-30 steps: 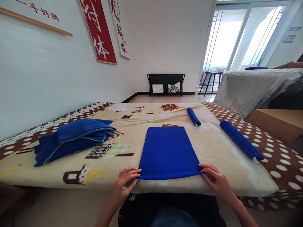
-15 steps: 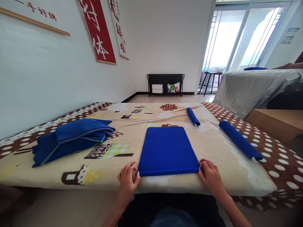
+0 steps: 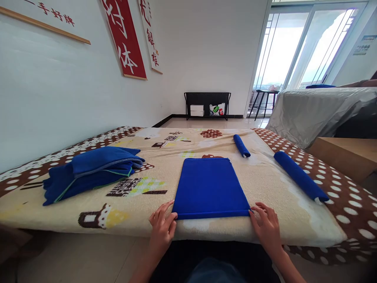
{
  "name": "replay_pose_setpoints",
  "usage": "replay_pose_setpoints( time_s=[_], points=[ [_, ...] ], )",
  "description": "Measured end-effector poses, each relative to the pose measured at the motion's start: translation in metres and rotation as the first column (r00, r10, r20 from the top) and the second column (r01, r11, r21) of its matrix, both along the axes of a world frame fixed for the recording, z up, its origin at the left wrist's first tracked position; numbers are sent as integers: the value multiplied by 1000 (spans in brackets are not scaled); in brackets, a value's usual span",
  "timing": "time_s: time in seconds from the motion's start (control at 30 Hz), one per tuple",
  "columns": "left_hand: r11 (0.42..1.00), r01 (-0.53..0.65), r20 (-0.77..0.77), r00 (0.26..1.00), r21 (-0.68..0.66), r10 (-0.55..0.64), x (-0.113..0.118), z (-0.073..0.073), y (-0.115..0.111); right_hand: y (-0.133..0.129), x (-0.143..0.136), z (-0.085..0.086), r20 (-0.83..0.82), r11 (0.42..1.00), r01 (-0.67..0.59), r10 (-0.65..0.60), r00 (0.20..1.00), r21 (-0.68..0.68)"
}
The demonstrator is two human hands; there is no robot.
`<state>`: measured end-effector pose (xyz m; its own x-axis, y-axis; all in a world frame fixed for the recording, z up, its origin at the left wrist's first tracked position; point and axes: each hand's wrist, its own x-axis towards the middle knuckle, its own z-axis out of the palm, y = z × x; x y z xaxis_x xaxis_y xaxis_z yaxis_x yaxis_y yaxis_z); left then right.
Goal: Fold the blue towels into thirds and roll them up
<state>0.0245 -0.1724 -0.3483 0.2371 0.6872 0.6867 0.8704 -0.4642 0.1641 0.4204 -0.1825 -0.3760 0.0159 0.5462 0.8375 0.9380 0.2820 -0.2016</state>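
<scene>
A blue towel (image 3: 210,186) lies flat in front of me, its near edge turned up into a narrow roll. At the left end of that roll, my left hand (image 3: 163,223) has its thumb on the edge and its fingers curled beside the corner. My right hand (image 3: 266,225) pinches the opposite near corner between thumb and forefinger, the other fingers bent above the blanket. Two rolled blue towels lie off to the right: a smaller roll (image 3: 241,146) farther back and a longer roll (image 3: 300,177) closer, each with a white tag at its near end.
Loosely folded blue cloths (image 3: 94,169) with green edging are piled at the left. Everything rests on a cream patterned blanket (image 3: 203,230) with a brown dotted border. A cardboard box (image 3: 347,155) and a plastic-covered surface (image 3: 318,104) stand right, with another person's arm (image 3: 361,83) there.
The view has shifted slightly. My right hand's fingers have lifted and loosened a little at the corner, while my left hand stays at its end of the rolled edge.
</scene>
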Motion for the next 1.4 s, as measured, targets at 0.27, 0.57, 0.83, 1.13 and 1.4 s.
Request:
replay_pose_setpoints(
  time_s=[0.27, 0.57, 0.83, 1.13, 1.4],
  points=[
    [988, -94, 25, 995, -121, 98, 13, 14, -8, -8, -9, 1, 27, 999, 9, -8, 1000, -52],
    [973, -232, 10, 973, -7, 233, 34, 15, -3, -4, -21, 18, 48, 993, 109, -107, 993, -46],
    [983, -81, -58, 994, 163, 92, 46, 15, -9, -4, -46, 7, 114, 996, 78, -84, 990, 49],
    [975, 182, -248, 958, 130, -145, 42, 6, -11, -18, -42, -3, 155, 994, -92, 100, 983, -56],
    [982, 186, -213, 960, -5, -183, 67, 5, -27, -34, -67, 2, 145, 994, 31, -15, 989, -107]
  ],
)
